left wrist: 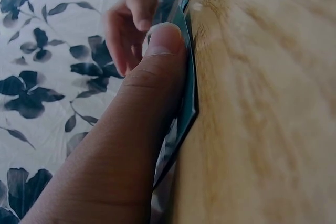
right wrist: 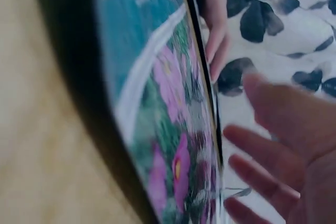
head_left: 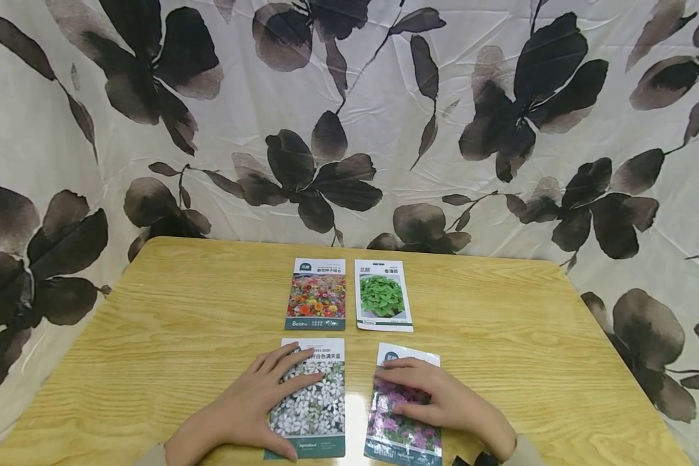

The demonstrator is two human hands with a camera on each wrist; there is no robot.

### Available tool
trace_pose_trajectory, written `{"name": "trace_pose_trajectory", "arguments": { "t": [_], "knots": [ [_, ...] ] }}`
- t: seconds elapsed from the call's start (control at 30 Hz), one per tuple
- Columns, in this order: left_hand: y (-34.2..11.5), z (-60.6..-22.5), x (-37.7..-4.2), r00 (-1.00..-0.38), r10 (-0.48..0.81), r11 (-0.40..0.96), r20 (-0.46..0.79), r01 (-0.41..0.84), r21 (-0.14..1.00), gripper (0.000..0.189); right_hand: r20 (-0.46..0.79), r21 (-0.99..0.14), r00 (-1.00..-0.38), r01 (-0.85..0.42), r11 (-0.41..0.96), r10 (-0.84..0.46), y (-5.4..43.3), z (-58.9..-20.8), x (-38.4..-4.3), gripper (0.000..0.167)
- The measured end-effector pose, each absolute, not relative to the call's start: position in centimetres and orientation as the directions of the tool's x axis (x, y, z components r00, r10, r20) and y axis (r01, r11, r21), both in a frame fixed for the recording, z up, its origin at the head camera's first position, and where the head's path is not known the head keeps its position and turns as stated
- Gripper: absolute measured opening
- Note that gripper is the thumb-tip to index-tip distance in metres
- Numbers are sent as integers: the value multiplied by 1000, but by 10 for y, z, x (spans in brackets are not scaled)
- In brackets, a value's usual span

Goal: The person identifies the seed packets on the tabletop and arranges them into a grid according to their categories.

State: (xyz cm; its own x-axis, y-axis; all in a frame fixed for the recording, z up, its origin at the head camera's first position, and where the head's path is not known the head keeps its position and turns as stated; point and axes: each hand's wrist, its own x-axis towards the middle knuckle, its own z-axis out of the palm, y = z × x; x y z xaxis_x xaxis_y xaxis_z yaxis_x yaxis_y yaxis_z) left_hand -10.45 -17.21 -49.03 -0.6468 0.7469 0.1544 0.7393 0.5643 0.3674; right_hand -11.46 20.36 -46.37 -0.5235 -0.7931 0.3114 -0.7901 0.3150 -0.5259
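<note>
My left hand (head_left: 255, 400) lies spread over a seed packet with white flowers (head_left: 326, 401), fingers across its upper part and thumb at the lower edge. Seen from the left wrist, the thumb (left wrist: 152, 72) is straight along the teal edge of that packet. To the right, my right hand (head_left: 437, 391) is over a glossy seed packet with purple-pink flowers (head_left: 387, 430), covering part of its picture. In the right wrist view its fingers (right wrist: 268, 156) are loosely extended beside the packet's printed face.
Farther back on the wooden table (head_left: 180, 323) lie a seed packet with mixed bright flowers (head_left: 317, 298) and one with green leaves (head_left: 382, 296). A floral cloth (head_left: 396, 142) hangs behind the table. A small black object (head_left: 483, 459) shows by the right wrist.
</note>
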Motion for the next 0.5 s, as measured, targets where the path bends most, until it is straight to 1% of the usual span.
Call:
{"name": "trace_pose_trajectory", "arguments": {
  "t": [0.07, 0.13, 0.2, 0.27, 0.37, 0.43, 0.5],
  "knots": [
    [-172, -491, -104, -648, 746, 566, 155, 739, 366, 105, 350, -430, -517, -830, 356, -781, 203, -463, -113, 48],
    [-171, -491, -105, -648, 746, 566, 156, 739, 366, 105, 363, -341, -523, -845, 412, -771, 203, -462, -109, 47],
    [-171, -491, -105, -649, 746, 567, 153, 738, 367, 105, 337, -268, -547, -836, 479, -766, 203, -461, -106, 49],
    [-171, -490, -104, -649, 746, 565, 151, 736, 373, 105, 277, -219, -587, -809, 545, -760, 203, -460, -102, 53],
    [-172, -490, -104, -652, 744, 566, 145, 732, 380, 105, 156, -207, -651, -757, 620, -743, 202, -457, -96, 66],
    [-172, -489, -104, -653, 743, 567, 146, 730, 381, 105, 82, -225, -675, -729, 646, -733, 201, -455, -93, 77],
    [-172, -489, -104, -654, 742, 569, 148, 731, 377, 105, 25, -251, -685, -709, 659, -728, 200, -454, -91, 87]
  ]
}}
